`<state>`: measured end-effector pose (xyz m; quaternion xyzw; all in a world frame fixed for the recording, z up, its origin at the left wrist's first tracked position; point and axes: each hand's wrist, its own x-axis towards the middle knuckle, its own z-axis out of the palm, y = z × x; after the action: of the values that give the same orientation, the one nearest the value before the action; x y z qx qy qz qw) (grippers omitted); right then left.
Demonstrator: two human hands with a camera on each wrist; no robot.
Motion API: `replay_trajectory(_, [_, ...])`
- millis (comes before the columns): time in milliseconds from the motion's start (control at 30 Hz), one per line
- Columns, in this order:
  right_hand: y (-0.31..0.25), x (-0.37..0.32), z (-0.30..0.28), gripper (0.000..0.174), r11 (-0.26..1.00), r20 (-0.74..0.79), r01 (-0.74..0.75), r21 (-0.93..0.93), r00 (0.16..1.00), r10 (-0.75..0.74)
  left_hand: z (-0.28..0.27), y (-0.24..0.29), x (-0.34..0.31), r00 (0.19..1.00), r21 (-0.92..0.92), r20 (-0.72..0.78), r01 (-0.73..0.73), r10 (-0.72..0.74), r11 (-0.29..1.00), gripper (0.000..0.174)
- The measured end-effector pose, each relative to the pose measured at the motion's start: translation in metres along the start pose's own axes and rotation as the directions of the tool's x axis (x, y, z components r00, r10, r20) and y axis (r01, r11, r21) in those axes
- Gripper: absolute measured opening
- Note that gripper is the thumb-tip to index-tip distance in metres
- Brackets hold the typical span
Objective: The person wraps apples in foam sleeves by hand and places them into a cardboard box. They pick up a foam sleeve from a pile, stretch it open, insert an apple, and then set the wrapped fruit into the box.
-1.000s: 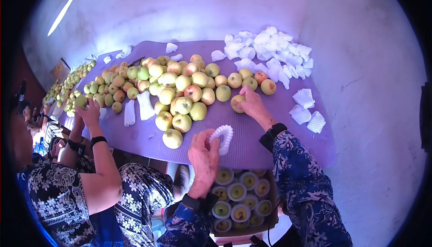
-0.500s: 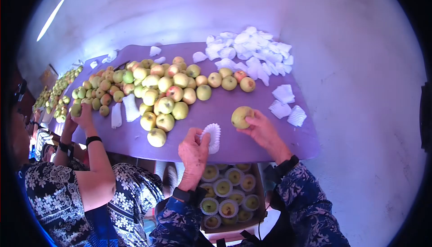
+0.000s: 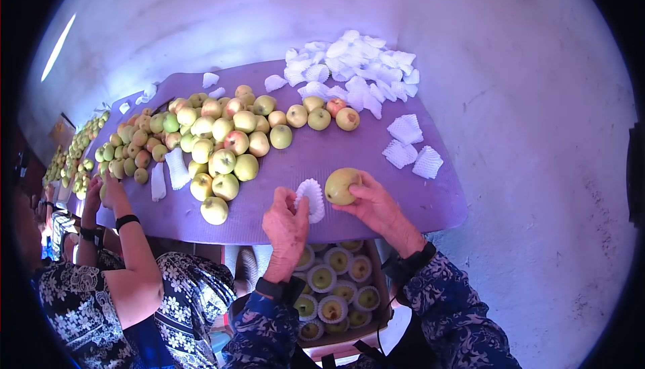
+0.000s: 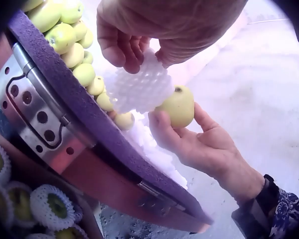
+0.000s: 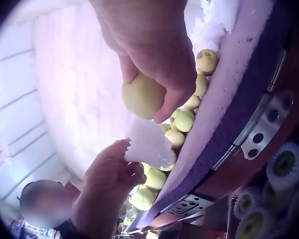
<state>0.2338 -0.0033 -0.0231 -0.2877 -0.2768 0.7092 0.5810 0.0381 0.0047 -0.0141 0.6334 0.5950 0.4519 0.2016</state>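
Note:
My left hand (image 3: 286,226) pinches a white foam net sleeve (image 3: 311,201) by its edge, its ribbed mouth turned toward the right. In my right hand (image 3: 379,209) a yellow-green apple (image 3: 342,186) is gripped between thumb and fingers, just to the right of the sleeve. Both are held above the front part of the purple padded table (image 3: 396,214). The left wrist view shows the sleeve's netted side (image 4: 142,82) overlapping the edge of the apple (image 4: 179,107). From the right wrist, the apple (image 5: 143,95) appears directly above the sleeve (image 5: 148,142).
Many loose apples (image 3: 222,160) spread across the table's left and middle. Foam sleeves (image 3: 349,63) are heaped at the back, with several more (image 3: 403,142) at the right. Below the front edge stands a box (image 3: 383,302) of sleeved apples. Another person (image 3: 127,281) works at the left.
My right hand has lifted the apple off the table and brought it left and nearer, beside the sleeve. My left hand keeps hold of the sleeve. The head view has shifted rightward.

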Motion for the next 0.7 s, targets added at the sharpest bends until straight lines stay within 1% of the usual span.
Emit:
replay_trajectory(100, [0.000,-0.001,-0.001,0.049,1.000,0.008,0.018,-0.022,1.000,-0.018,0.000,0.000,0.000,1.000,0.012,0.008,0.002,-0.002,1.000,0.021])
replay_trajectory(267, [0.000,-0.005,0.002,0.056,0.997,0.012,0.031,-0.069,0.999,-0.030,-0.002,-0.001,-0.002,1.000,-0.036,0.005,-0.001,0.001,0.999,0.021])
replay_trajectory(367, [0.001,-0.005,0.002,0.055,0.991,0.082,0.081,-0.104,0.994,-0.073,-0.007,-0.001,-0.001,1.000,-0.028,-0.002,-0.013,0.013,1.000,0.020])
replay_trajectory(467, [0.000,-0.004,0.003,0.053,0.993,0.127,0.080,-0.090,0.990,-0.068,-0.009,-0.003,-0.002,1.000,-0.023,-0.027,-0.015,0.015,1.000,0.020])
replay_trajectory(567, [0.001,-0.003,0.005,0.045,0.993,0.185,0.039,0.107,0.981,-0.058,-0.011,-0.005,-0.002,0.999,-0.019,-0.042,-0.008,0.007,1.000,0.020])
replay_trajectory(667, [-0.003,-0.004,0.007,0.045,0.985,0.225,0.000,0.174,0.974,-0.039,-0.014,-0.004,-0.003,0.999,-0.020,-0.035,-0.001,0.001,1.000,0.020])
replay_trajectory(700, [-0.003,-0.004,0.008,0.045,0.983,0.217,-0.008,0.181,0.976,-0.032,-0.015,-0.003,-0.004,0.999,-0.021,-0.032,0.003,-0.003,1.000,0.020])
